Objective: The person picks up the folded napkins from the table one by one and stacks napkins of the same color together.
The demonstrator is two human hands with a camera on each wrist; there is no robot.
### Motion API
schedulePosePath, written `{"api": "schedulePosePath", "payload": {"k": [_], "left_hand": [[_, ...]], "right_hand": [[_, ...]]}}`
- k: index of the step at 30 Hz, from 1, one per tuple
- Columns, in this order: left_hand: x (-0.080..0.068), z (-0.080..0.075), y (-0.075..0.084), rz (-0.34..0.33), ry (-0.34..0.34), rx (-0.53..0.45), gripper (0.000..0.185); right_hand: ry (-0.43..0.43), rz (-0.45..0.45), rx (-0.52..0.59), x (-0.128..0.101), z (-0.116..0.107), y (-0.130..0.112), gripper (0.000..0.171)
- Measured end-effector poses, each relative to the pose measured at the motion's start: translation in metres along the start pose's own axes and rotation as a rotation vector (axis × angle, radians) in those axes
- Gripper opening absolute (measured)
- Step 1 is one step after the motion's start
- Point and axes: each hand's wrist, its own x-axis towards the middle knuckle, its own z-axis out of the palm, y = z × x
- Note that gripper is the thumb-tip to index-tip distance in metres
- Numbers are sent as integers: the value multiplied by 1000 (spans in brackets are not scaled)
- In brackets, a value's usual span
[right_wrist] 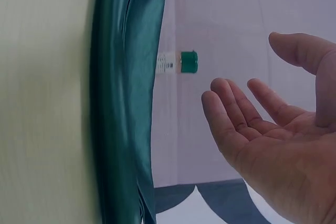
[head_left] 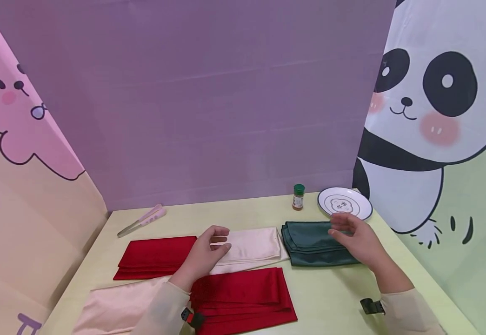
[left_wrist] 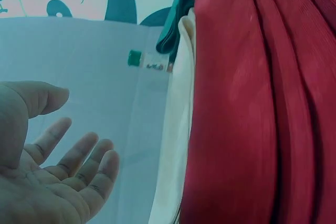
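My left hand (head_left: 204, 253), fingers relaxed and holding nothing, hovers over the inner edges of a folded red cloth (head_left: 155, 253) and a folded white cloth (head_left: 249, 244). A second folded red cloth (head_left: 243, 298) lies in front of it, filling much of the left wrist view. Near my left sleeve is a folded pale pink cloth (head_left: 115, 307). On the other side, my right hand (head_left: 360, 239) is raised above the right end of a folded dark green cloth (head_left: 316, 244), palm facing inward and fingers loosely spread. Its wrist view shows the palm free of anything.
Scissors (head_left: 142, 221) with pink handles lie at the back left of the table (head_left: 226, 216). A small green-capped spice jar (head_left: 298, 197) stands at the back, left of a white plate (head_left: 345, 203) with a dark rim. A purple backdrop (head_left: 226, 102) rises behind the table.
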Motion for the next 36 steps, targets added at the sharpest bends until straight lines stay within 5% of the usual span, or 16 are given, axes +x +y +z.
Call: {"api": "schedulePosePath", "payload": {"k": [7, 24, 36], "left_hand": [[-21, -18, -2, -48, -24, 111, 34], [-62, -55, -10, -117, -85, 160, 40], [-73, -57, -11, -134, -119, 128, 38]], "right_hand": [[-36, 9, -8, -1, 15, -10, 51], [-134, -2, 4, -2, 50, -31, 49], [-246, -17, 79, -9, 77, -52, 48]]}}
